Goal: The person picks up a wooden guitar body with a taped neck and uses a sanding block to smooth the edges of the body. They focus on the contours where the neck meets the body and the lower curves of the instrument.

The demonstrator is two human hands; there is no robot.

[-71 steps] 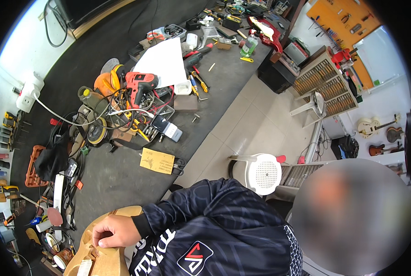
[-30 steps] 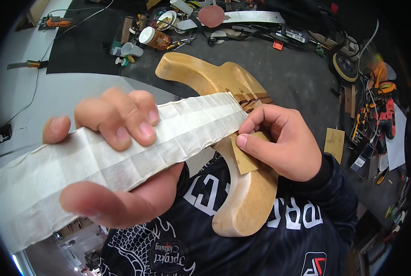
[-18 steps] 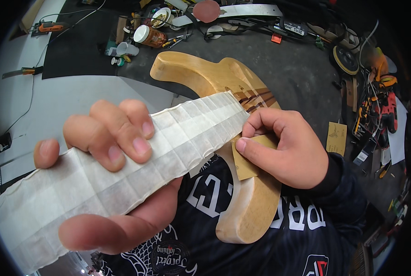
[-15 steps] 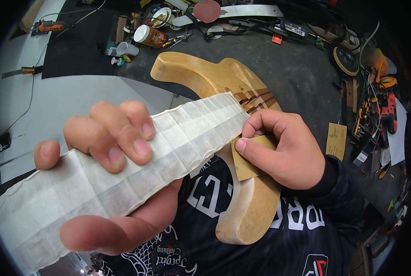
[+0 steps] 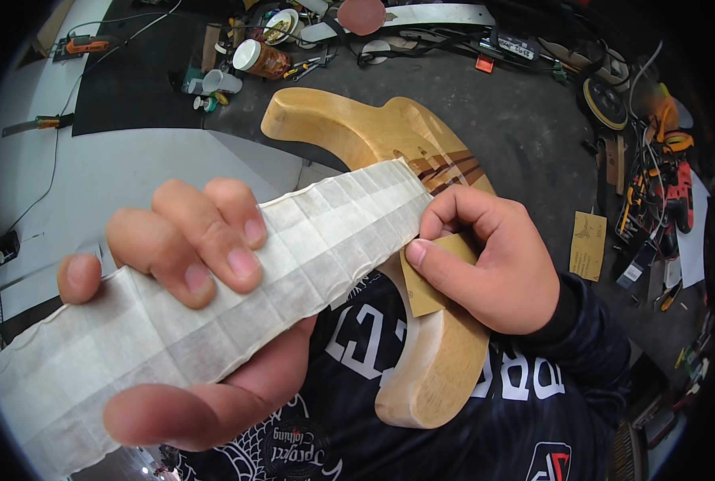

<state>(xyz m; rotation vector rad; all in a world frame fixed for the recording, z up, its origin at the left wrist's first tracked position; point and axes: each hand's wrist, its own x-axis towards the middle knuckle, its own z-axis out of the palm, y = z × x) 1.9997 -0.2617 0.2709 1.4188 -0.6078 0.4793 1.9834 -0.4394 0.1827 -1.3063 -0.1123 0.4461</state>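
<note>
A pale wooden electric guitar body [image 5: 431, 377] with darker stripes leans toward me, one horn low by my shirt and the other resting over the dark bench. Its neck [image 5: 325, 232] is covered in whitish masking tape and runs toward the lower left. My left hand [image 5: 205, 280] wraps round the neck, fingers over the taped face and thumb along the lower edge. Between thumb and fingers, my right hand [image 5: 485, 260] pinches a folded piece of tan sandpaper [image 5: 423, 295] against the body beside the neck's end. The surface under the sandpaper is hidden.
Another tan sandpaper sheet [image 5: 587, 247] lies on the dark bench [image 5: 533, 128] to the right. Beyond it are a round sanding pad [image 5: 603, 103], cables and a red tool [image 5: 683, 192]. Along the back stand a white-lidded jar [image 5: 261, 59], a plastic cup [image 5: 222, 82] and pliers [image 5: 308, 68].
My right hand and the sandpaper have shifted very slightly toward the lower left. My left hand keeps its hold on the neck, and the guitar has hardly moved.
</note>
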